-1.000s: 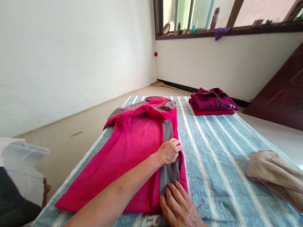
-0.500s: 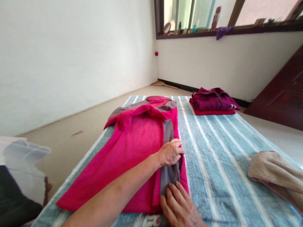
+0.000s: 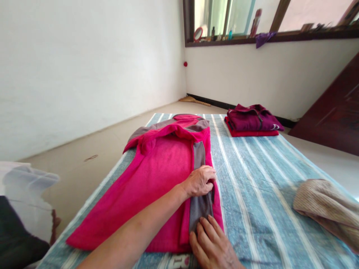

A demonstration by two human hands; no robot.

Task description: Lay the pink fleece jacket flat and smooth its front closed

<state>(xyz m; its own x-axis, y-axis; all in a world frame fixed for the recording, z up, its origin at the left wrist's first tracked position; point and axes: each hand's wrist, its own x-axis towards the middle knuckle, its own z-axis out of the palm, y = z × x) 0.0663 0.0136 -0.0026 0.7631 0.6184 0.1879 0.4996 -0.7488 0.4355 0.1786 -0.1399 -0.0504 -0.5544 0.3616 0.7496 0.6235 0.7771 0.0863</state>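
Head view: a pink fleece jacket [image 3: 157,179] with grey side panels lies flat on a blue-and-white striped sheet [image 3: 260,186], its long axis running away from the person, collar at the far end and hem nearest the body. Both hands work the jacket's right edge, where a grey panel [image 3: 199,203] shows. The left hand [image 3: 200,182], arm reaching in across the garment from the lower left, rests farther up the edge with fingers curled down onto the cloth, seemingly pinching the seam, though the fingertips are hidden. The right hand [image 3: 213,244] lies nearer the hem, fingers together and pressed flat on the grey panel's lower end. A folded maroon garment [image 3: 252,119] sits well apart at the sheet's far end, and a beige knit [image 3: 328,205] lies at right.
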